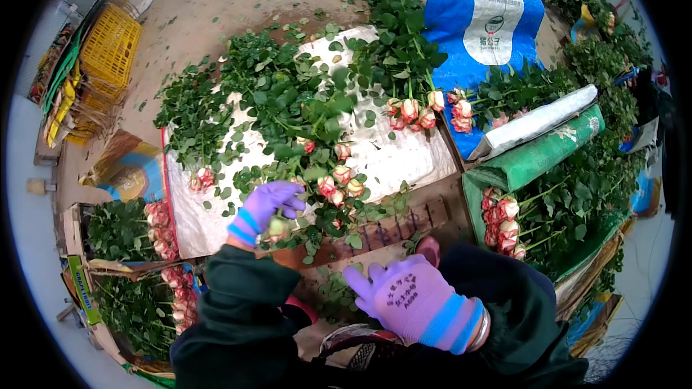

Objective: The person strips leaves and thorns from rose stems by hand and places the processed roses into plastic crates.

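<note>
My left hand [273, 206], in a purple knit glove with blue cuff stripes, is curled around the stem area of a rose, whose pale greenish bloom [278, 228] is blurred just below the fingers. My right hand [403, 297], gloved alike with printing on its back, is held low over the front with fingers apart and nothing visible in it. Ahead of my hands, cut roses with red-and-cream blooms [341, 174] lie on a white woven sheet [416, 165], their leafy stems [281, 86] pointing away. A smaller bunch with red-edged blooms [409, 110] rests at the sheet's right.
A green woven wrap [546, 146] with roses [508, 221] stands at right, beside a blue-and-white sack [489, 16]. Boxes of roses [162, 227] are at left; yellow plastic crates [111, 43] stand farther back. A slatted wooden board [386, 232] edges the sheet, with fallen leaves about.
</note>
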Demonstrator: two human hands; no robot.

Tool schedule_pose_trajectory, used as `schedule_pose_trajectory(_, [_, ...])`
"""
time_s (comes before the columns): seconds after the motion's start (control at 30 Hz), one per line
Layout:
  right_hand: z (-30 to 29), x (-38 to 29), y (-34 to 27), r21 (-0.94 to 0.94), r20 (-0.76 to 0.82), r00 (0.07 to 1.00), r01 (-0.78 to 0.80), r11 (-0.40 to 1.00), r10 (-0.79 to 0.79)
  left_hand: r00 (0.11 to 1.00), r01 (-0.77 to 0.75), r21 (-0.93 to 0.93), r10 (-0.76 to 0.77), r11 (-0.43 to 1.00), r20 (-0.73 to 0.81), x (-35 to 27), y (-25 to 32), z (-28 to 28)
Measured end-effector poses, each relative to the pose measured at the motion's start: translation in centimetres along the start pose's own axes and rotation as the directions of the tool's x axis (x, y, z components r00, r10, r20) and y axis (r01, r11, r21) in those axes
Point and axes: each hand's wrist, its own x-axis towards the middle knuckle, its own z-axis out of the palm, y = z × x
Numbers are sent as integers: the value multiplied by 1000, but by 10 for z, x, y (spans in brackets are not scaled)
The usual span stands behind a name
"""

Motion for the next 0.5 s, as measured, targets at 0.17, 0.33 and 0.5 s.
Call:
schedule_pose_trajectory(0.17, [-1,6,-19,243,-115,992,-17,970,46,996,-5,-205,24,979,91,-129,77,16])
schedule_pose_trajectory(0.33, [33,56,-31,953,-70,941,-35,301,332,969,145,-409,-45,901,243,-213,59,75])
schedule_pose_trajectory(0.5, [58,82,-42,991,-99,932,126,-54,350,960,105,-516,49,850,276,-244,57,103])
